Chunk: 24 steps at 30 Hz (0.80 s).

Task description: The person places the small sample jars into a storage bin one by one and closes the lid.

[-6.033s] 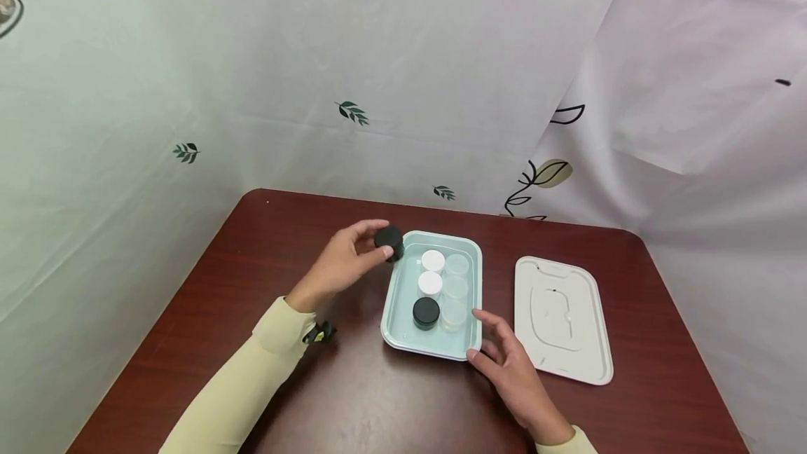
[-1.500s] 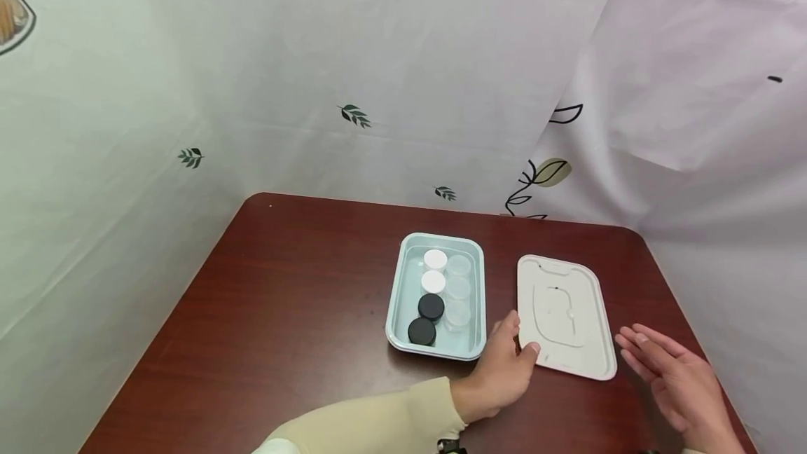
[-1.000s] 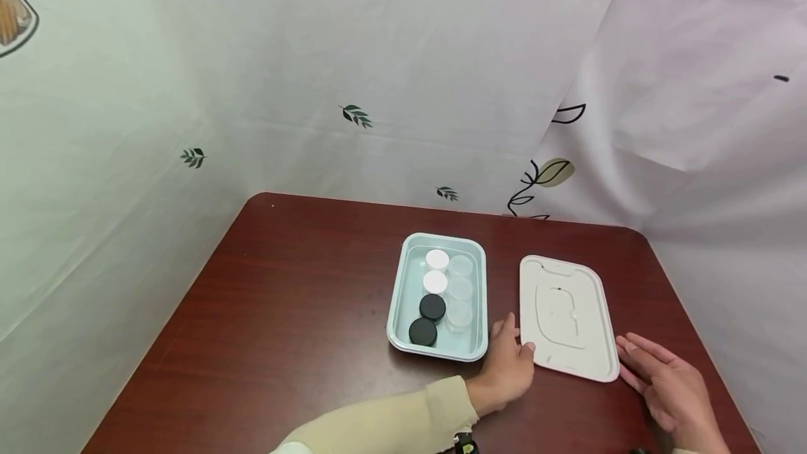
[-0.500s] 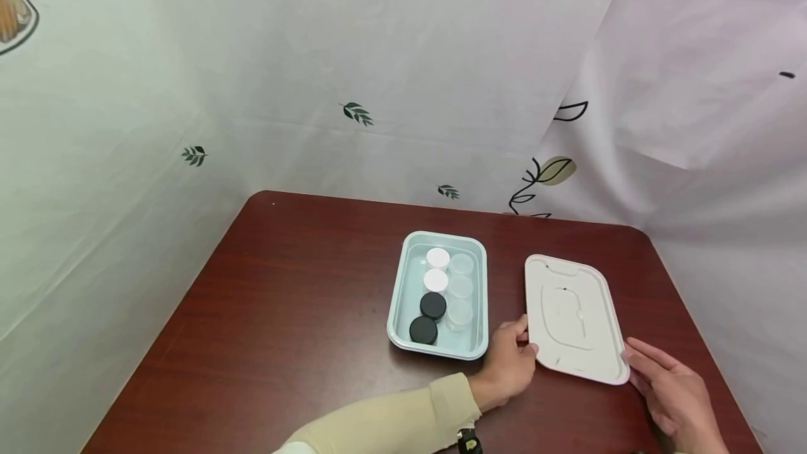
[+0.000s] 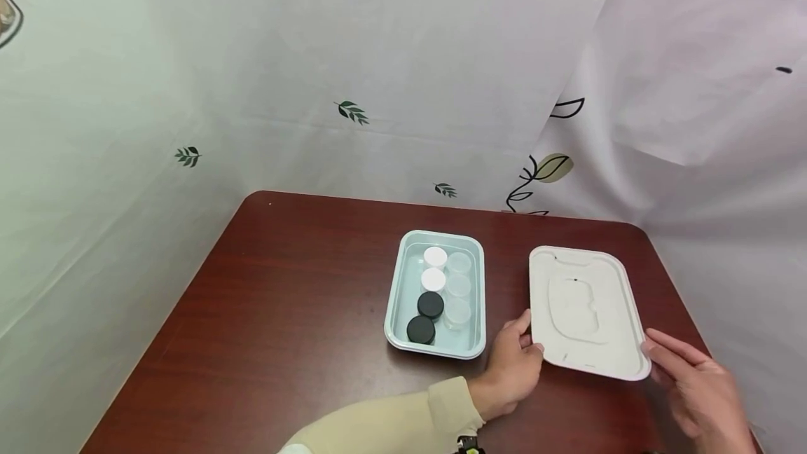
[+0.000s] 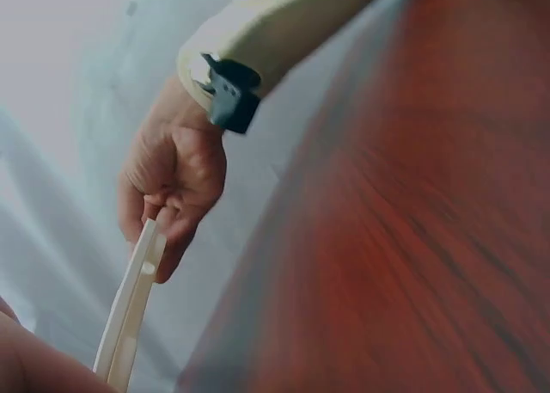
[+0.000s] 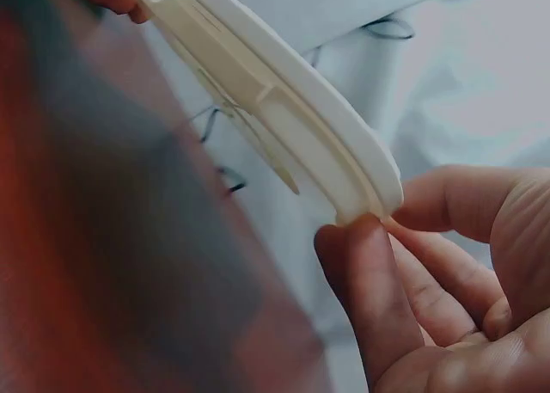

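A white rectangular lid [image 5: 583, 310] is held tilted off the dark red table [image 5: 284, 314], to the right of a pale green tray [image 5: 397, 300]. My left hand [image 5: 513, 363] grips the lid's near left edge. My right hand [image 5: 693, 384] pinches its near right corner; in the right wrist view the thumb [image 7: 365, 281] sits under the lid [image 7: 284, 109] with the fingers behind it. In the left wrist view the lid [image 6: 129, 316] shows edge-on, pinched by the far hand [image 6: 172, 178]. The tray holds two black-capped jars [image 5: 420, 329], two white-capped jars [image 5: 433, 279] and three clear cups [image 5: 458, 310].
Pale curtains with leaf prints [image 5: 353, 112] close in the table at the back and both sides. The table's right edge [image 5: 674, 300] runs close to the lid. Bare tabletop lies left of the tray.
Six seconds ago my left hand held a black jar over the tray; that jar now stands in the tray. Both hands have taken the lid and raised it off the table.
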Tool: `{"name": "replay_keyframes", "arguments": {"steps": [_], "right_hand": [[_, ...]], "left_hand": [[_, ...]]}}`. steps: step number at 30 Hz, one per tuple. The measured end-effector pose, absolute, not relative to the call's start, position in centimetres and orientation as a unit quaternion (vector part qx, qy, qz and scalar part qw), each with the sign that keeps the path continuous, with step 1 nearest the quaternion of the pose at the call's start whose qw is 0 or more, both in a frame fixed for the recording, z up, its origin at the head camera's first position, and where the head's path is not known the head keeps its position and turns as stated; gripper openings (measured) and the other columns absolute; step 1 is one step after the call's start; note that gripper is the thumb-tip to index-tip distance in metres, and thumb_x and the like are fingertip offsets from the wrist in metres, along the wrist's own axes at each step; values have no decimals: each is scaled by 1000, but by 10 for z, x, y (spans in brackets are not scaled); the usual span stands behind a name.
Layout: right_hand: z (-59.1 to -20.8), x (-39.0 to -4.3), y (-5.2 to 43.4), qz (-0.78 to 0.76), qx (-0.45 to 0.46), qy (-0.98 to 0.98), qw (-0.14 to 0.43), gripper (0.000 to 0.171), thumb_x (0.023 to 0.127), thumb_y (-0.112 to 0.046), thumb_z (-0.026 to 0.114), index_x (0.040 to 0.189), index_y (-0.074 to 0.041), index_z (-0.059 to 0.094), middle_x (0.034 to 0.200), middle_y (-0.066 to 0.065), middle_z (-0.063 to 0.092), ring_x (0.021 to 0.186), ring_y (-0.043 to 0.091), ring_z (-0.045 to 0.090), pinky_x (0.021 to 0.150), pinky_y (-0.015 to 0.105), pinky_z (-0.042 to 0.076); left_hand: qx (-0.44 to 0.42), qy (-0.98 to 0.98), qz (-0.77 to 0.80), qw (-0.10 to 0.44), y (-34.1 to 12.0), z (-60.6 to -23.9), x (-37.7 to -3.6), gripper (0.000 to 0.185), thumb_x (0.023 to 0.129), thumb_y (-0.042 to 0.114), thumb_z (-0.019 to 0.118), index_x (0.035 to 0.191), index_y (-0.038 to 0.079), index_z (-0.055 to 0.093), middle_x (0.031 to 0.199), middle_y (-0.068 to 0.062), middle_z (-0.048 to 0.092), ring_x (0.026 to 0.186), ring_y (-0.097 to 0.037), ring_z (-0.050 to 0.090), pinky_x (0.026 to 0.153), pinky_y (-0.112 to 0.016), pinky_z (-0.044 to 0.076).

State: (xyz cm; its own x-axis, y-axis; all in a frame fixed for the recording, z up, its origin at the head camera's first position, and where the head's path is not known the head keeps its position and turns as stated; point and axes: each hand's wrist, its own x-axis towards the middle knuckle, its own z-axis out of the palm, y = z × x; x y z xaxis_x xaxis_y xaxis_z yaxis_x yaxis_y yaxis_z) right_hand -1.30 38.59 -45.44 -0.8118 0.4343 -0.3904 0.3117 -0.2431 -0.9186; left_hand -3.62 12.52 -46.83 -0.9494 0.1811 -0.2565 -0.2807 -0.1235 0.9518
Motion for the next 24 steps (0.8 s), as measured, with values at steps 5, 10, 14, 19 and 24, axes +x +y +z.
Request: {"name": "replay_keyframes", "arguments": {"steps": [5, 10, 14, 19, 24], "right_hand": [[-436, -9, 379, 774, -204, -596, 65, 33, 96, 8, 71, 111, -18, 85, 99, -8, 81, 84, 5, 78, 63, 22, 61], [-419, -14, 362, 791, -107, -600, 50, 39, 99, 13, 62, 122, -12, 80, 108, -4, 82, 94, 6, 78, 76, 23, 63], [-405, -22, 342, 781, -53, -620, 52, 42, 98, 16, 61, 131, -7, 75, 110, -2, 80, 98, 7, 76, 79, 22, 63], [-383, -43, 317, 707, -70, -701, 63, 41, 95, 1, 76, 134, -9, 73, 104, -6, 78, 90, 5, 74, 73, 20, 61], [-368, -71, 301, 683, -24, -728, 47, 42, 95, -5, 78, 136, -7, 70, 104, -6, 78, 85, 6, 74, 70, 22, 62]], "left_hand": [[-11, 598, 790, 135, 113, -446, -34, 66, 98, -10, 57, 160, 7, 45, 147, -3, 52, 118, -15, 65, 90, -21, 55], [34, 566, 815, 120, 83, -424, -39, 65, 98, -12, 53, 160, 5, 44, 150, -12, 48, 121, -21, 68, 91, -19, 56], [58, 568, 813, 118, 55, -417, -43, 65, 98, -11, 52, 160, 6, 44, 155, -15, 43, 126, -24, 67, 94, -20, 56], [74, 570, 810, 114, 26, -417, -44, 68, 97, -13, 50, 161, 10, 44, 160, -12, 43, 131, -27, 63, 96, -21, 56], [71, 569, 812, 110, 3, -418, -40, 69, 97, -13, 50, 162, 9, 40, 163, -11, 41, 134, -29, 62, 96, -23, 57]]}}
